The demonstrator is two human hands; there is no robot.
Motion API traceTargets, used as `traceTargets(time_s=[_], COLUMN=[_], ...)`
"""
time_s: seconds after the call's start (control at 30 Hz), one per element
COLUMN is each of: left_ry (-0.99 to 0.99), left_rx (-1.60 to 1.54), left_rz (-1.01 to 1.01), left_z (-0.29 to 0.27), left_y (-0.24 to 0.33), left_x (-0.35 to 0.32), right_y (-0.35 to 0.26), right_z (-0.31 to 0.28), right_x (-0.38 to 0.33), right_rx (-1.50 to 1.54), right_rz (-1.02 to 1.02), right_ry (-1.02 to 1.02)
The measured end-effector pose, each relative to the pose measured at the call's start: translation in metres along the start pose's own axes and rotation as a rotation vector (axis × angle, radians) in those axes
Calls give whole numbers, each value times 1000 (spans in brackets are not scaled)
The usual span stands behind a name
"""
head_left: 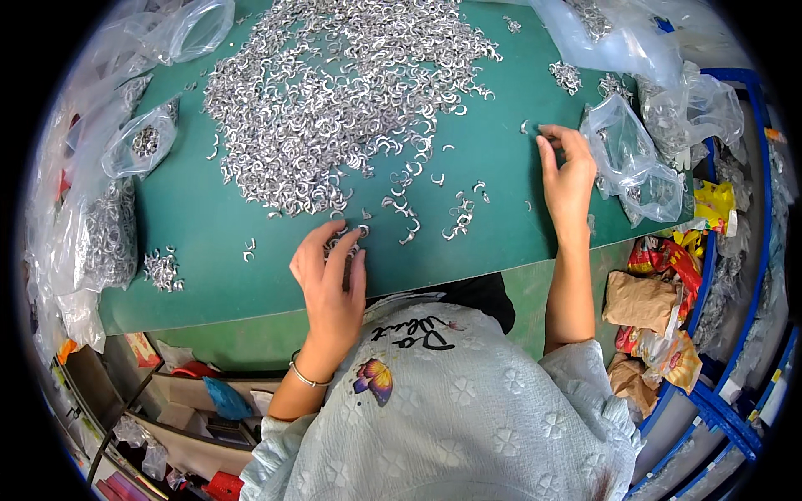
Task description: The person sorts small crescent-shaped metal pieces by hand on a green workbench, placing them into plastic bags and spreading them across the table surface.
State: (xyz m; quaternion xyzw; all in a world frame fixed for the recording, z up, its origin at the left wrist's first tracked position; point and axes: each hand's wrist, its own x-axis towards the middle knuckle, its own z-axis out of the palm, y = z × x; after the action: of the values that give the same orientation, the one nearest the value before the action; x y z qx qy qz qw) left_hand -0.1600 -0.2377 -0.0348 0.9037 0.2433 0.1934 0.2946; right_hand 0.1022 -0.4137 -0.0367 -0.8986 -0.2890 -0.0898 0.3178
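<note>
Found curved metal pieces within curled left hand and beyond right hand with fingertips apart; judged light, stiff, slippery, best pinched mid-curve.

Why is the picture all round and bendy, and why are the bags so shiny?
In the head view, a fisheye lens leaves the corners black and bends the green table's front edge and the blue rack; in the head view, light leaves whitish glints on the clear plastic bag at upper right and sparkles across the metal pieces.
</note>
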Motion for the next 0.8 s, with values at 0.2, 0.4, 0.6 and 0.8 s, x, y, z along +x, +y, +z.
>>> traceTargets(time_s=[0.2,0.4,0.6,0.8], left_ry=[-10,-41,-129,-81], left_rx=[29,0,26,-172], left_rz=[6,105,155,168], left_z=[0,7,18,20], left_y=[4,13,20,19], left_x=[6,7,11,13], right_y=[-14,-58,-63,-89], right_z=[-1,-4,0,6], right_x=[2,-41,-58,-69], right_rx=[-89,145,252,409], right_rz=[-96,-229,-133,-433], right_ry=[-31,-374,-323,-332])
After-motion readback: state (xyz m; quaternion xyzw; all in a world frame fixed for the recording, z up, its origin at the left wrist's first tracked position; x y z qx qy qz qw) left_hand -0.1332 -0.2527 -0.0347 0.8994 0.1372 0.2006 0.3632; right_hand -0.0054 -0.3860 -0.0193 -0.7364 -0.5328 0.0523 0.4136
